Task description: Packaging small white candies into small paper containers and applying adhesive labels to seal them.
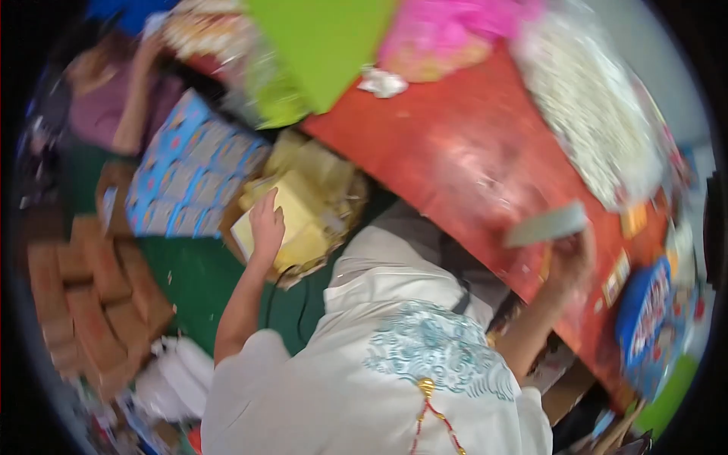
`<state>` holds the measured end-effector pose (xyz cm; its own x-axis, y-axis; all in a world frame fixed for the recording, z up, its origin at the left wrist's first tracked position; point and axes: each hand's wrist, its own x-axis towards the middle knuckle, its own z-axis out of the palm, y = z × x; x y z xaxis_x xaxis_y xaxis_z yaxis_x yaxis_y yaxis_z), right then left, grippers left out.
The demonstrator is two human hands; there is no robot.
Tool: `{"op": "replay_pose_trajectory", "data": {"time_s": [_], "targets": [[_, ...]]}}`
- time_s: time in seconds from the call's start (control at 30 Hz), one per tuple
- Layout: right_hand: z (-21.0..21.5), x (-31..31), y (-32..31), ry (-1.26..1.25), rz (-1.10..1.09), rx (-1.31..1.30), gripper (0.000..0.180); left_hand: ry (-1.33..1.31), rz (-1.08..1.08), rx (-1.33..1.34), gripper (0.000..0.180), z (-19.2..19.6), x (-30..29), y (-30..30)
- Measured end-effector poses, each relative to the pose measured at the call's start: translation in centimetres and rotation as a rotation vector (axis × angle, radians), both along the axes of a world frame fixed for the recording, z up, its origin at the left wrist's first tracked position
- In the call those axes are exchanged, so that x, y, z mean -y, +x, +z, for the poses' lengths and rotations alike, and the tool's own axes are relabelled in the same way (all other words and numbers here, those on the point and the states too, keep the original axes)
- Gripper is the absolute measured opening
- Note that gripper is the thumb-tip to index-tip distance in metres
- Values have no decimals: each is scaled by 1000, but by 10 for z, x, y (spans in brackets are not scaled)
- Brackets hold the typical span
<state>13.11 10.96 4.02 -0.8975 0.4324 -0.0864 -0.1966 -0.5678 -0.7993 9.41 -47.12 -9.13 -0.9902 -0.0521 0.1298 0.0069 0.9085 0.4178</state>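
My left hand [267, 221] reaches into an open cardboard box [231, 220] on my left. Its fingers are stretched out over pale yellow flat-sided pieces [292, 201], perhaps touching them; contact is hard to tell. On my right, above the red table [455, 163], my right hand [574, 254] is closed around one end of a pale grey-green flat, oblong piece [542, 226]. That piece is smeared by motion, so its exact kind does not show. Its free end points left over the tabletop.
A large clear bag of white pieces [591, 114] and a pink bag [447, 38] lie on the table. A blue tub [644, 311] stands at right. Blue patterned cartons [193, 178], stacked brown boxes [95, 303] and another person [114, 98] are at left.
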Motion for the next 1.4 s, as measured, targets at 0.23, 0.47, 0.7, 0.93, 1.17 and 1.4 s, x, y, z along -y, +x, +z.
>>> {"op": "replay_pose_trajectory", "data": {"time_s": [0.23,0.47,0.7,0.93,1.17,1.4], "targets": [[40,78,-1,49,-5,-94,11,667,-819,-308,42,145,-242,-16],[53,84,40,186,-275,-99,11,588,-1082,-275,74,173,-357,1],[61,96,66,444,-247,13,16,1126,-1012,500,59,150,-381,17],[71,58,79,1050,-382,140,28,1564,-835,1454,48,153,-384,7],[64,41,93,1447,-208,177,7,1215,-1033,1593,43,150,-392,9],[55,23,125,1123,-473,178,6,1162,-881,1519,21,144,-393,4]]}}
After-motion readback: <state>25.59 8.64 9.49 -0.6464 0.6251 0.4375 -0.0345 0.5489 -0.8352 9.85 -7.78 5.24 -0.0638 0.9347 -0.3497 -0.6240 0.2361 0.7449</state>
